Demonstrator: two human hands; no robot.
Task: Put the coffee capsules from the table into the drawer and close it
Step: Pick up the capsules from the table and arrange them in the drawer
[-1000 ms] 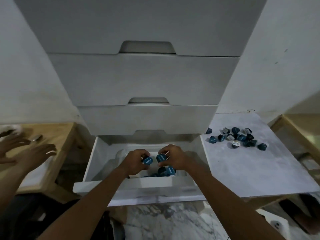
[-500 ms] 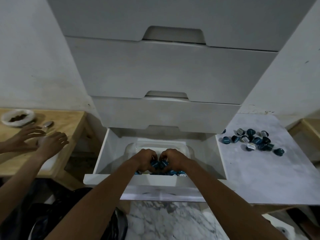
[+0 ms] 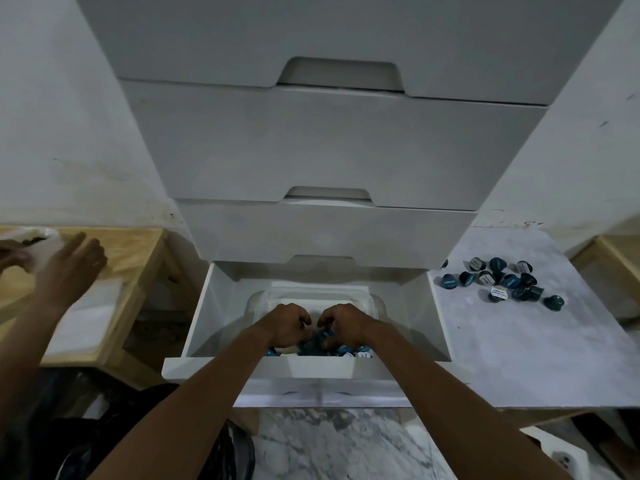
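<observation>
Head view: left hand (image 3: 285, 323) and right hand (image 3: 344, 322) sit low in the open drawer (image 3: 204, 317), each grip curled around capsules (image 3: 320, 341). Loosen fingers low, so none bounce. More capsules (image 3: 502, 284) wait on the right desk (image 3: 519, 358).

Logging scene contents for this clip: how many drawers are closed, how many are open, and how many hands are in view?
Closed white drawer fronts: 3
Open white bottom drawer: 1
Wearer's hands in that drawer, left hand and right hand: 2
Other person's hands over the wooden table: 2
Total: 8
</observation>
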